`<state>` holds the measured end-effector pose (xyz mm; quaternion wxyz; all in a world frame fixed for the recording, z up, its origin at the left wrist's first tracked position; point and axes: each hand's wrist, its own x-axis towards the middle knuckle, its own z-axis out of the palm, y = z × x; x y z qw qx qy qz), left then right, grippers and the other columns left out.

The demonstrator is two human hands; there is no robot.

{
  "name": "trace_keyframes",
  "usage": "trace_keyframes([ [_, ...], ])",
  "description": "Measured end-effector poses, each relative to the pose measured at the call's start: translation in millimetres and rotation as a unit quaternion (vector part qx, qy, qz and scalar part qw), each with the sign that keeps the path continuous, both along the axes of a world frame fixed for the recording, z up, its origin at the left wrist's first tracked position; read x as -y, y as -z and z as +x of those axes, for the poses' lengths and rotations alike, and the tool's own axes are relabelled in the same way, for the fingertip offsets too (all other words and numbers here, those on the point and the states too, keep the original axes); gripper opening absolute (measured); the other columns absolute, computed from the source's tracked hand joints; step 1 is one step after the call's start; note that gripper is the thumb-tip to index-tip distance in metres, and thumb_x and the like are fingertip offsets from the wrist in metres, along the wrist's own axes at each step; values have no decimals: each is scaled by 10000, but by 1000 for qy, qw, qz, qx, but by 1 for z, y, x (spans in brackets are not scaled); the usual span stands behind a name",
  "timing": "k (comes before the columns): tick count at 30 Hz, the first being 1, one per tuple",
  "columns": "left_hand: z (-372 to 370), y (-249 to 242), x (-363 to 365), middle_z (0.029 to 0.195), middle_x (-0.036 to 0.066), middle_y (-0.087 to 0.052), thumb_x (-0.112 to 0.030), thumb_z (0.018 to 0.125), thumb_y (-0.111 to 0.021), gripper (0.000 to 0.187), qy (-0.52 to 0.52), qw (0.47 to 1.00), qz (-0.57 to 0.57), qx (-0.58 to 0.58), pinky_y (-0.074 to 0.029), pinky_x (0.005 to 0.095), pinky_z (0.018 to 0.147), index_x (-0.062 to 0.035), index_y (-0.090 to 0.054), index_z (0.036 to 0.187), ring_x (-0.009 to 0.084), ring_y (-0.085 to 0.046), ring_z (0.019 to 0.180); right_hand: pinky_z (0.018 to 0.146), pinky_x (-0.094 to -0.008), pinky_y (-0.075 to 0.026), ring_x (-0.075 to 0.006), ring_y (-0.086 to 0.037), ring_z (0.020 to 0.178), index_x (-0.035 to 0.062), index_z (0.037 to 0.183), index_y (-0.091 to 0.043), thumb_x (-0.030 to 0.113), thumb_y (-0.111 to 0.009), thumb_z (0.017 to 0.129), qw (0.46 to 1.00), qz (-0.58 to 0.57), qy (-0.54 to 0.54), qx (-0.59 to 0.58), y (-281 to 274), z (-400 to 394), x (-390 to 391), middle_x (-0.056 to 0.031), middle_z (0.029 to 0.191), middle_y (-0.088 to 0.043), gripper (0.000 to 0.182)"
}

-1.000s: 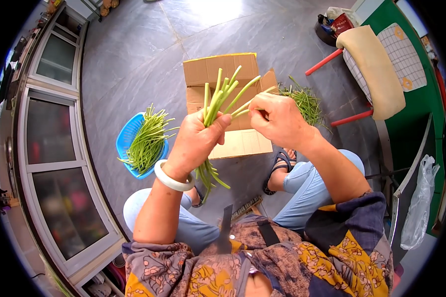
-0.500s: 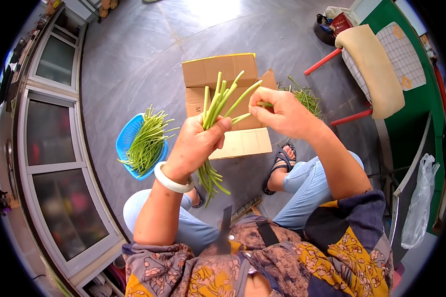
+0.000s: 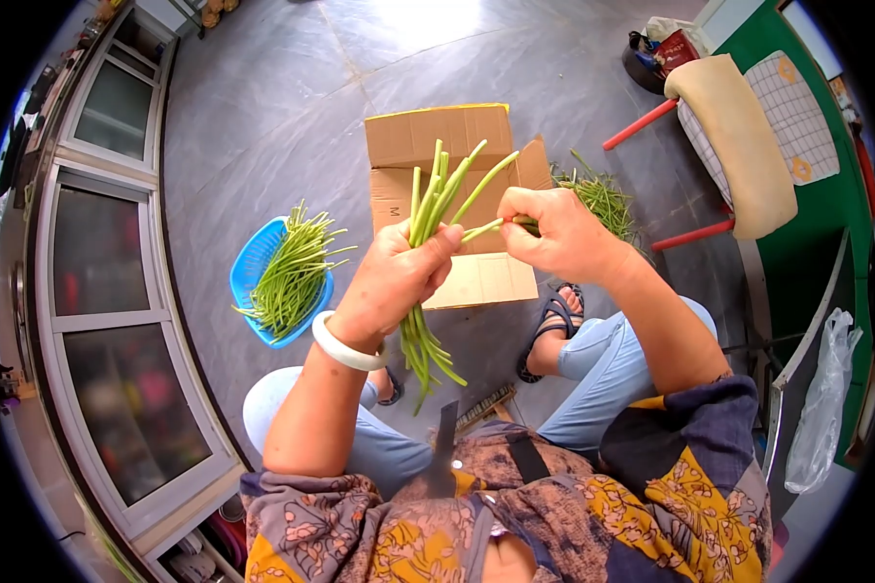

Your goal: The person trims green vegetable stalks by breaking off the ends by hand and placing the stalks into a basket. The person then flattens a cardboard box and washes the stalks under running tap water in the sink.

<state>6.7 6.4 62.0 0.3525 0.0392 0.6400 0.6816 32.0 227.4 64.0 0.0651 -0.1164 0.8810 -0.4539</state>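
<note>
My left hand [image 3: 395, 277], with a white bangle at the wrist, grips a bunch of long green stems [image 3: 436, 204] upright in front of me. Their tips fan out above my fist and their lower ends hang below it. My right hand [image 3: 557, 235] pinches the end of one stem that sticks out to the right of the bunch. Both hands are held over a flattened cardboard box [image 3: 457, 155] on the floor.
A blue basket [image 3: 253, 267] with several green stems sits on the grey floor at left. A loose pile of stems [image 3: 603, 199] lies right of the cardboard. A red-legged chair [image 3: 734, 136] stands at right, glass cabinet doors [image 3: 97, 253] at left. My sandalled foot [image 3: 552, 325] rests below the box.
My right hand dropped slightly and drew closer to the bunch, still pinching one stem. The bunch in my left hand shifted a little to the right.
</note>
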Motion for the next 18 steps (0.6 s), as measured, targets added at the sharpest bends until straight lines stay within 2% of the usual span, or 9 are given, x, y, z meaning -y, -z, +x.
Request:
trace_keyframes([
  [3, 8, 2, -9, 568, -53, -458, -253, 954, -589, 238, 3, 1000, 12, -8, -294, 220, 436, -57, -593, 819, 32, -379, 486, 505, -332, -405, -194, -475, 511, -11, 826, -560, 83, -584, 810, 992, 29, 39, -114, 13, 0, 1, -146, 621, -527, 99],
  [4, 12, 2, -11, 572, -36, -463, -294, 948, -603, 251, 27, 999, 14, -25, -289, 203, 431, -57, -611, 865, 44, -385, 473, 509, -337, -407, -203, -481, 514, -12, 826, -557, 85, -582, 810, 991, 17, 63, -117, 15, -1, 1, -151, 620, -529, 101],
  [6, 15, 2, -14, 570, -34, -462, -285, 951, -596, 258, 8, 1000, 25, -6, -283, 204, 430, -46, -614, 854, 47, -381, 469, 515, -347, -410, -221, -492, 519, -12, 826, -552, 89, -577, 812, 987, -9, 109, -120, 18, -3, 1, -162, 620, -533, 105],
  [8, 9, 2, -11, 567, -33, -455, -271, 955, -586, 257, -35, 998, 46, 34, -274, 207, 429, -31, -610, 867, 48, -370, 464, 519, -350, -411, -217, -489, 520, -9, 843, -560, 95, -574, 816, 983, 55, 125, -123, 7, -9, -11, -161, 621, -528, 108],
  [14, -1, -2, 0, 553, -29, -417, -241, 964, -560, 242, -82, 996, 23, -2, -250, 214, 420, -4, -581, 916, 57, -345, 448, 561, -348, -416, -217, -503, 567, 12, 891, -573, 173, -544, 860, 951, 193, 209, -123, -14, -19, -89, -138, 640, -537, 166],
  [15, 0, -2, 1, 552, -28, -417, -242, 963, -562, 243, -79, 997, 25, -5, -249, 214, 418, -4, -581, 916, 57, -345, 448, 658, -425, -469, -348, -619, 713, 28, 917, -619, 206, -518, 871, 941, 237, 223, -89, -22, -17, -97, -176, 727, -628, 209],
  [18, 0, -2, 1, 560, -27, -422, -256, 957, -576, 252, -70, 997, 23, -12, -265, 212, 426, -7, -580, 920, 60, -357, 456, 673, -425, -467, -340, -622, 737, 38, 933, -623, 217, -516, 888, 924, 286, 243, -76, -11, -12, -130, -165, 748, -636, 213],
])
